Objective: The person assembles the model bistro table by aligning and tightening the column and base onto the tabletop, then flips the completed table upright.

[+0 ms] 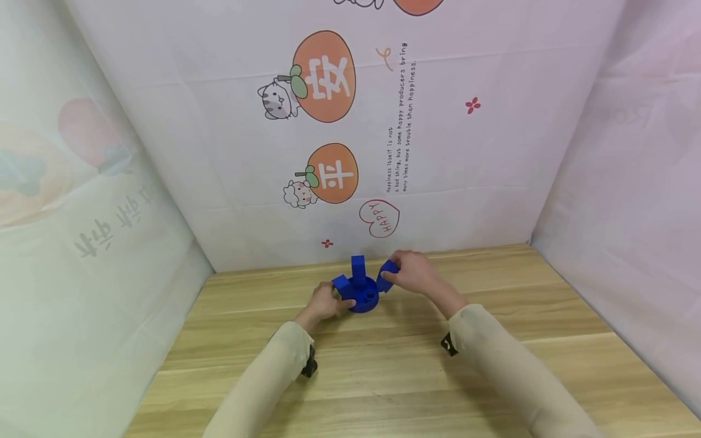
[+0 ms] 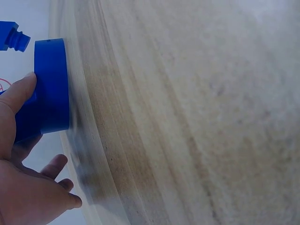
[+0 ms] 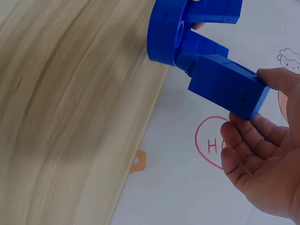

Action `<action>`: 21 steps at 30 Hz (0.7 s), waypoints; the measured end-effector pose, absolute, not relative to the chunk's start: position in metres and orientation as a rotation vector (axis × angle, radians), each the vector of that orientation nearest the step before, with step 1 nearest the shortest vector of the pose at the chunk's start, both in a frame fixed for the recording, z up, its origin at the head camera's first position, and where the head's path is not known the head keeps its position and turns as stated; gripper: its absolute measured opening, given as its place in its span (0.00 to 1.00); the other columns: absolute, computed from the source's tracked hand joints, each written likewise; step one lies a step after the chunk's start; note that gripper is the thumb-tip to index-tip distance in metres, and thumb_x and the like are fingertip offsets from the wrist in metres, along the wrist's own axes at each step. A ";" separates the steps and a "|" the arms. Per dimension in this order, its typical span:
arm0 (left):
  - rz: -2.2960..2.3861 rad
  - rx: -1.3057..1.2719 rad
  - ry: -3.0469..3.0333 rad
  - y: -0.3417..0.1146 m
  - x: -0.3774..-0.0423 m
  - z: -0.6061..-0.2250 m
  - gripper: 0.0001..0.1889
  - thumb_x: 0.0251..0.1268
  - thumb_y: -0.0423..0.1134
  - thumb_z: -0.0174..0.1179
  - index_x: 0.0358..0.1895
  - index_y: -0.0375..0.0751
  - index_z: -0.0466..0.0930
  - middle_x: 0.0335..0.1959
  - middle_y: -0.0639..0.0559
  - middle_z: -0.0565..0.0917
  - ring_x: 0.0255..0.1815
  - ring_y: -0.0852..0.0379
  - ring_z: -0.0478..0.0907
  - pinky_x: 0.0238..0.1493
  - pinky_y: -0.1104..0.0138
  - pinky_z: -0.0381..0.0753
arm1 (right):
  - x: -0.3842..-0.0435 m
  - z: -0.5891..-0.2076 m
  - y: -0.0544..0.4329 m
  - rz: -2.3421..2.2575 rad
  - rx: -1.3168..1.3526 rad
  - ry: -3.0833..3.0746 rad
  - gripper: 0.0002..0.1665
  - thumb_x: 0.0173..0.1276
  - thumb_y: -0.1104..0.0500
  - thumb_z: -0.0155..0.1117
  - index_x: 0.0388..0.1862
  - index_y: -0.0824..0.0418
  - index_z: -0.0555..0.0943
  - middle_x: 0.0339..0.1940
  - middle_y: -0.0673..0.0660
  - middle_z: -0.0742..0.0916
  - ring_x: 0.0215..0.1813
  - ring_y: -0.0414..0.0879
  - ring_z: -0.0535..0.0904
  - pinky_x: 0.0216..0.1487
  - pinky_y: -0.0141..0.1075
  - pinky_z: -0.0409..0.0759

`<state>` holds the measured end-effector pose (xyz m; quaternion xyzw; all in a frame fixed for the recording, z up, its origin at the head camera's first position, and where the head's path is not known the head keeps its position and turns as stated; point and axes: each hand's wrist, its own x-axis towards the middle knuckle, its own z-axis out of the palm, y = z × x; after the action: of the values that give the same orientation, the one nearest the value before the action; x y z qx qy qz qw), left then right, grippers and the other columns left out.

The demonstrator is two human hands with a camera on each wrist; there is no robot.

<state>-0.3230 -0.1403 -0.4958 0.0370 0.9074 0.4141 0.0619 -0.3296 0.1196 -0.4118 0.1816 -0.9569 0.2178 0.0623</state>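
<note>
Fitting pegs looks like the step in hand: the right hand (image 1: 414, 272) pinches a blue rectangular plastic block (image 3: 228, 86) with its round peg at a hole in the round blue plastic base (image 1: 364, 298), which the left hand (image 1: 323, 302) grips on the wooden table (image 1: 383, 377). Next, a straight push seems needed. Printed backdrop (image 1: 438, 152) stands near behind; open room lies toward the person.
</note>
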 end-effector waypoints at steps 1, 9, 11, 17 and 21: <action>1.253 0.108 2.742 -0.140 -0.323 -0.496 0.44 0.57 0.50 0.73 0.72 0.30 0.65 0.73 0.32 0.65 0.75 0.35 0.61 0.74 0.45 0.63 | -0.330 -0.412 0.118 0.655 0.557 -2.891 0.23 0.62 0.41 0.69 0.44 0.58 0.85 0.35 0.52 0.89 0.35 0.45 0.82 0.40 0.41 0.80; 1.274 0.111 2.736 -0.140 -0.324 -0.496 0.42 0.57 0.49 0.74 0.71 0.32 0.67 0.72 0.34 0.68 0.74 0.36 0.63 0.74 0.44 0.63 | -0.332 -0.416 0.105 0.624 0.591 -2.877 0.21 0.62 0.41 0.69 0.42 0.56 0.85 0.33 0.51 0.88 0.33 0.43 0.80 0.36 0.35 0.77; 1.261 0.099 2.744 -0.140 -0.324 -0.496 0.43 0.57 0.50 0.74 0.71 0.32 0.67 0.72 0.34 0.69 0.74 0.36 0.64 0.74 0.45 0.64 | -0.332 -0.416 0.101 0.618 0.591 -2.887 0.21 0.62 0.41 0.69 0.42 0.57 0.85 0.33 0.51 0.88 0.34 0.44 0.79 0.36 0.35 0.76; 1.235 0.072 2.755 -0.140 -0.324 -0.495 0.43 0.56 0.51 0.74 0.71 0.31 0.67 0.71 0.35 0.70 0.73 0.37 0.65 0.73 0.45 0.65 | -0.331 -0.413 0.092 0.580 0.585 -2.914 0.23 0.63 0.41 0.69 0.43 0.58 0.84 0.34 0.52 0.89 0.36 0.46 0.81 0.49 0.42 0.74; 1.251 0.062 2.743 -0.140 -0.323 -0.493 0.44 0.56 0.52 0.74 0.71 0.31 0.67 0.71 0.35 0.69 0.73 0.37 0.64 0.73 0.45 0.65 | -0.331 -0.411 0.086 0.560 0.607 -2.935 0.22 0.63 0.41 0.69 0.41 0.59 0.84 0.32 0.51 0.88 0.32 0.44 0.80 0.45 0.39 0.75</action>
<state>-0.3231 -0.1396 -0.4931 0.0206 0.9079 0.4140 0.0631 -0.3311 0.0864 -0.4114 0.1988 -0.9616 0.1834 0.0461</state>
